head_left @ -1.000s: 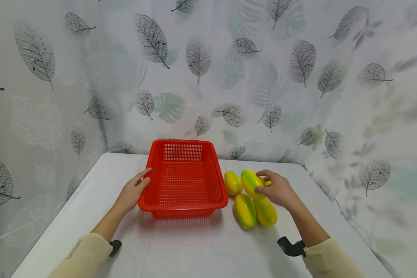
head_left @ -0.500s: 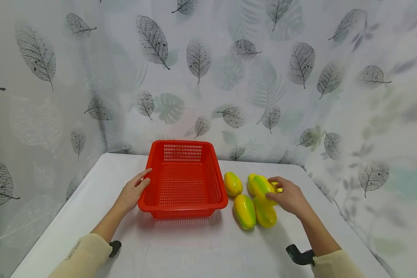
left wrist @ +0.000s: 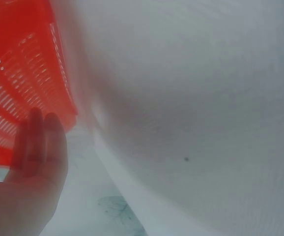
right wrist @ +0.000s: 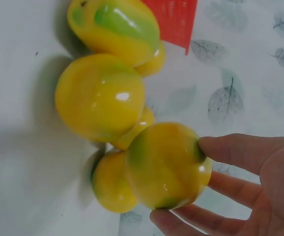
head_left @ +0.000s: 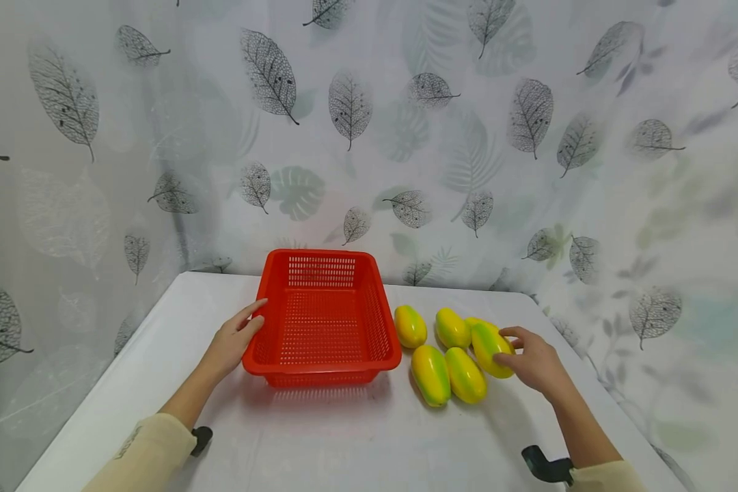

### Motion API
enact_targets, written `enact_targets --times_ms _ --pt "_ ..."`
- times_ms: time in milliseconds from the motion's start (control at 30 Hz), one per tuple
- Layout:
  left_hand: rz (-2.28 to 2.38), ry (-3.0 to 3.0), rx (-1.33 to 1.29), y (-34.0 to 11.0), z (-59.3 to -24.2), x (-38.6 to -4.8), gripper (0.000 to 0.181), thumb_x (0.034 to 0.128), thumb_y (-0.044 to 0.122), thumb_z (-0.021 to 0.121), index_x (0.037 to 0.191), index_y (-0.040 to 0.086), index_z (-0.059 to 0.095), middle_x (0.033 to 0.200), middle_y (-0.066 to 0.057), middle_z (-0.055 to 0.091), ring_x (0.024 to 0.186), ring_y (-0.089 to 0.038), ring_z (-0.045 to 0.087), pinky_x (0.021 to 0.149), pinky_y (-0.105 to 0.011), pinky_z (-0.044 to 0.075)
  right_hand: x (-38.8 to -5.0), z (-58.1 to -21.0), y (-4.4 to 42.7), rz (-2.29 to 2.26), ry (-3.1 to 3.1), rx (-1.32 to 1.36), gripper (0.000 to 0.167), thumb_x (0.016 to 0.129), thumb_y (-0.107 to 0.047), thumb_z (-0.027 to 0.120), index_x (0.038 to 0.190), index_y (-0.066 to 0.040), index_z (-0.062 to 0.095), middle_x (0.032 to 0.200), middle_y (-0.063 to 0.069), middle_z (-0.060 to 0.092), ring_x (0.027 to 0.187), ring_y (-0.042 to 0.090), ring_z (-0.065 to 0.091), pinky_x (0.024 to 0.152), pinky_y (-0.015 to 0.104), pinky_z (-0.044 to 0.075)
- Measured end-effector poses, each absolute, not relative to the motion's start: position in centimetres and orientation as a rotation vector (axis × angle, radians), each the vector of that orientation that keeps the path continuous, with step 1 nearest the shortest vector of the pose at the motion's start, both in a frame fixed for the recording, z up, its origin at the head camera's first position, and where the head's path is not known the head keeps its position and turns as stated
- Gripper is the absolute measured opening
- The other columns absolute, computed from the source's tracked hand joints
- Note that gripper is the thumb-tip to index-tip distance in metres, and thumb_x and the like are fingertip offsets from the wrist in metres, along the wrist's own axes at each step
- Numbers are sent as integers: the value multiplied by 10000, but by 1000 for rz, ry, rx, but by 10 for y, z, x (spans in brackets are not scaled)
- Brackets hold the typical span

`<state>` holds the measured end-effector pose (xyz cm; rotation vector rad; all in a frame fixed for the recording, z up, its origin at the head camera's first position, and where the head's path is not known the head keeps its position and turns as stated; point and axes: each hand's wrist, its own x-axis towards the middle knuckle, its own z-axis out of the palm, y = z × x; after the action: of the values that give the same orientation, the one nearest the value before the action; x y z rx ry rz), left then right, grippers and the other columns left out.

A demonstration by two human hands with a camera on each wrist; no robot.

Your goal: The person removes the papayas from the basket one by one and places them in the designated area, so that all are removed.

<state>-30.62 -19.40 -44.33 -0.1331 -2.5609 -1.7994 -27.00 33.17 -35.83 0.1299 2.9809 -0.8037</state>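
Note:
In the head view my right hand pinches a yellow-green papaya between thumb and fingers at its right side. In the right wrist view that held papaya overlaps another papaya behind it. Several other papayas lie close together to its left. My left hand touches the left side of a red plastic basket, its fingers fairly straight. The left wrist view shows those fingers along the slotted outer wall. The basket holds nothing.
A white-covered table bears everything. Behind and to the right hangs a leaf-patterned curtain. The basket stands left of the papayas, near the table's back edge.
My right hand has moved right and towards me with the papaya, away from the basket. Another papaya it partly covered now shows fully. The left hand and basket stay put.

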Motion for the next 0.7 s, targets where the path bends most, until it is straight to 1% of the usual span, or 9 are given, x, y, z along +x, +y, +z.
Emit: enact_targets --times_ms 167,367,700 --pt "-1778 -2568 -144 -195 -443 -307 562 1112 366 447 1634 199 323 1532 -255 463 1169 -345 624 936 -375 613 -267 -363 339 -805 2970 160 655 940 -301 718 1461 21 486 1377 386 524 1139 475 600 885 549 599" --pt "-1747 -2583 -153 -196 -444 -308 576 1107 401 447 1633 201 327 1538 -253 460 1177 -342 620 947 -392 609 -267 -368 345 -800 2963 197 656 939 -300 717 1459 25 485 1369 383 523 1113 458 601 884 552 594" --pt "-1736 -2592 -152 -195 -443 -306 560 1113 366 445 1631 188 331 1533 -255 462 1199 -365 607 953 -399 607 -263 -378 349 -798 2962 227 645 929 -284 723 1443 33 497 1349 392 530 1074 443 621 860 541 599"
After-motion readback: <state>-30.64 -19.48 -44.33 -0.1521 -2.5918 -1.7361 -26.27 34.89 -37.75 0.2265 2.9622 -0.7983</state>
